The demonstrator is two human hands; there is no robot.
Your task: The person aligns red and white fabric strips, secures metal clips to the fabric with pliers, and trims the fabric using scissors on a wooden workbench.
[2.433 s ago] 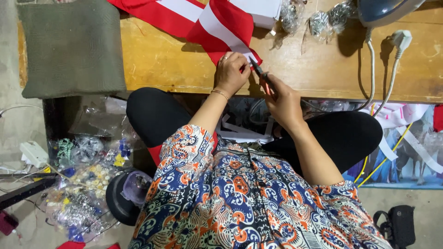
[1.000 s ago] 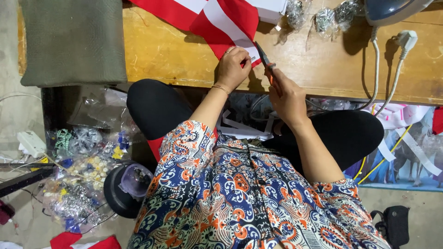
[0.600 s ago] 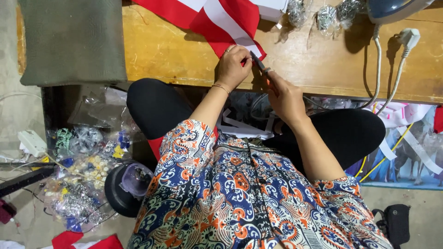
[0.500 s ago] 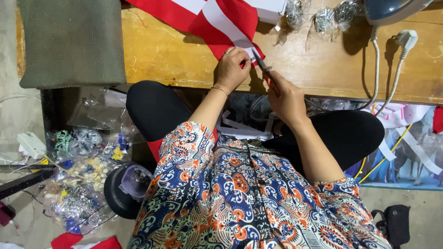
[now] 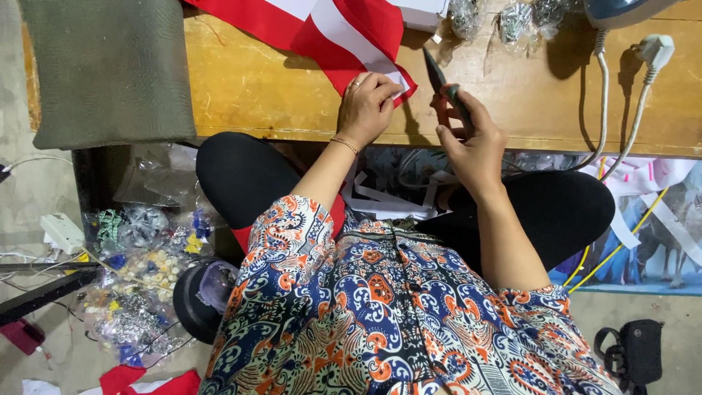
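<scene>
Red-and-white cloth [image 5: 344, 29] spread flat at far edge of worn wooden bench [image 5: 248, 88], corner pinned near front edge by left hand [image 5: 369, 106], fingers curled onto fabric. Dark-bladed scissors [image 5: 446, 91] gripped in right hand [image 5: 472, 139], blades just beside cloth corner. White box [image 5: 420, 11], crinkly clear bags [image 5: 504, 18] parked along far edge. Olive textured cushion [image 5: 110, 69] laid on left end.

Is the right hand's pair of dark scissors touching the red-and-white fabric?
No, the dark scissors in the right hand stand apart from the red-and-white fabric.
</scene>
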